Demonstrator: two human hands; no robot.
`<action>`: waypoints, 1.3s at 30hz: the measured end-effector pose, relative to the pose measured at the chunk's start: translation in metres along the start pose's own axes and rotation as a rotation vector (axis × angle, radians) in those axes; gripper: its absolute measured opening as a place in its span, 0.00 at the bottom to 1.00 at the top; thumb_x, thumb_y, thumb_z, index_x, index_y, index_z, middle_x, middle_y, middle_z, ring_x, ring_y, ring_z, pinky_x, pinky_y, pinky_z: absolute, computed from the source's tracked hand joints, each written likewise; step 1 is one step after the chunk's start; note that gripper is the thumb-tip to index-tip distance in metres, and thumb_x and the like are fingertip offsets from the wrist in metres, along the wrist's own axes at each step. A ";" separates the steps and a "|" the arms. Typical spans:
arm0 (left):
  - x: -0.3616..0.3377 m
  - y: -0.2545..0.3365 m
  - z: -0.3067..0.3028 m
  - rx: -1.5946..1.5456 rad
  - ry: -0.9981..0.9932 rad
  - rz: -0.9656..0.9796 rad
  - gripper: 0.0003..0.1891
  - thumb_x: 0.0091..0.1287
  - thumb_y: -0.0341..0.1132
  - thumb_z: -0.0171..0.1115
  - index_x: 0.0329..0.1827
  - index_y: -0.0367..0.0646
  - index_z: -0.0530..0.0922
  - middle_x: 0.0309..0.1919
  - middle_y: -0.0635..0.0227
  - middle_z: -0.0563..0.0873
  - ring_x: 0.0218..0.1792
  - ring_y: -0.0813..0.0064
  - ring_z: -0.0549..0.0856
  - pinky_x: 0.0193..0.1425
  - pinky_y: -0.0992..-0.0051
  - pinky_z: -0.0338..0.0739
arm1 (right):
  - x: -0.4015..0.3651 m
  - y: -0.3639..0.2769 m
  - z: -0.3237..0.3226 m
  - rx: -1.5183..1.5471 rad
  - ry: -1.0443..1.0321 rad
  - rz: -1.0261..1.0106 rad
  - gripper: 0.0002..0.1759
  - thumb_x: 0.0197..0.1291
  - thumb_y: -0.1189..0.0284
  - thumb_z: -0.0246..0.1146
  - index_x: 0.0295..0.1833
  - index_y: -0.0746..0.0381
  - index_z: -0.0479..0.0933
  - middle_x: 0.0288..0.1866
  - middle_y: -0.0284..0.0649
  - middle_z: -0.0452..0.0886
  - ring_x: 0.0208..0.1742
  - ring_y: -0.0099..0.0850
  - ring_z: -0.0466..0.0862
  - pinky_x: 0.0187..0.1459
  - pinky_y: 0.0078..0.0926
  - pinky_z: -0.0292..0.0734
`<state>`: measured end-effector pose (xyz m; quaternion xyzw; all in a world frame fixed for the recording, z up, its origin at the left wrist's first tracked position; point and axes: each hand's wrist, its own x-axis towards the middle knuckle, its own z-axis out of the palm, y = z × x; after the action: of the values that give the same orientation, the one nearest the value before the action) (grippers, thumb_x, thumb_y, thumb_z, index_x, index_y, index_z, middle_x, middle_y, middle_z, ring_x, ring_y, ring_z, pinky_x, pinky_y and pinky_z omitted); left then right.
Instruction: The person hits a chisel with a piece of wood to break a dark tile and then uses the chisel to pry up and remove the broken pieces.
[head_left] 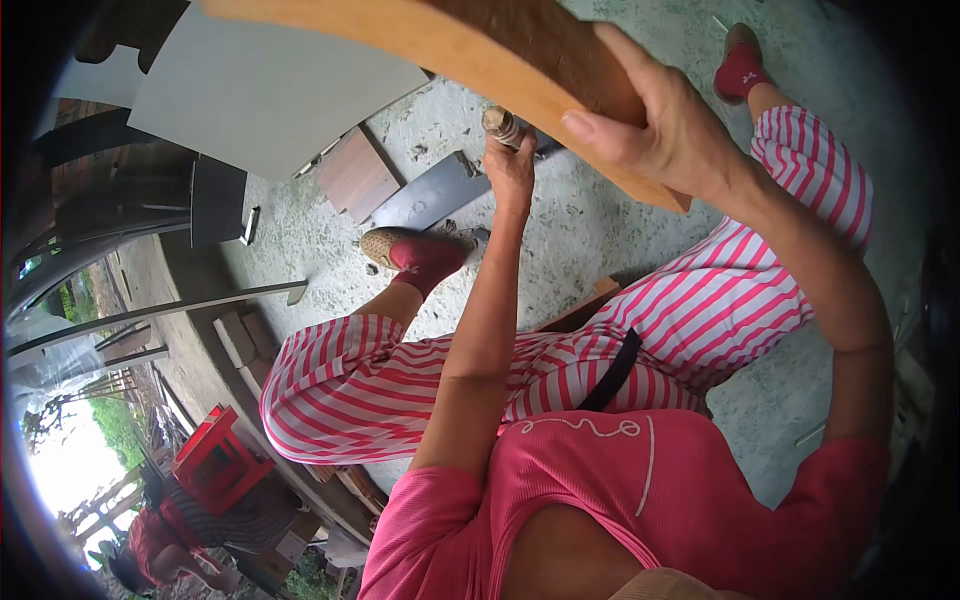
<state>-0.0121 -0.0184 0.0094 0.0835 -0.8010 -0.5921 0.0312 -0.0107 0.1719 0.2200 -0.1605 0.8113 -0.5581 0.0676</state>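
My right hand is wrapped around the near end of a thick, curved wooden plank, its thumb on the lighter edge. The plank runs up and out of view at the top left. Below it, my left hand is closed on a tool with a round wooden handle banded near its end. A dark grey part shows beside that fist, and the plank overlaps it, so the tool's kind is hidden. A grey metal-looking strip lies on the floor behind my left wrist.
A large grey-white panel and a wood-grain board lie at the upper left. My feet rest apart on the mottled concrete floor. A red plastic stool stands at the lower left, near another person in red.
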 end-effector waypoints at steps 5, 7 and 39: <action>0.004 -0.017 0.005 -0.151 0.075 0.266 0.09 0.63 0.29 0.61 0.45 0.37 0.75 0.34 0.66 0.83 0.37 0.77 0.80 0.43 0.76 0.75 | -0.012 0.038 0.014 -0.449 -0.407 0.371 0.35 0.52 0.54 0.64 0.60 0.64 0.68 0.34 0.54 0.82 0.40 0.39 0.85 0.42 0.34 0.77; 0.005 -0.007 0.006 -0.106 0.032 0.198 0.11 0.63 0.29 0.60 0.47 0.37 0.74 0.36 0.67 0.83 0.39 0.78 0.80 0.44 0.77 0.74 | -0.011 0.032 0.012 -0.364 -0.438 0.391 0.35 0.52 0.54 0.64 0.60 0.64 0.68 0.36 0.55 0.82 0.40 0.41 0.85 0.42 0.35 0.77; 0.008 -0.017 -0.006 -0.102 -0.052 -0.001 0.14 0.58 0.29 0.65 0.46 0.37 0.75 0.32 0.64 0.85 0.33 0.75 0.81 0.41 0.74 0.76 | -0.008 0.044 0.005 -0.145 -0.092 0.186 0.38 0.55 0.42 0.58 0.50 0.69 0.74 0.32 0.48 0.80 0.34 0.34 0.82 0.37 0.32 0.75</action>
<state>-0.0174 -0.0307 -0.0056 0.0666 -0.7703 -0.6340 0.0142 -0.0098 0.1846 0.1767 -0.1143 0.8570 -0.4812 0.1445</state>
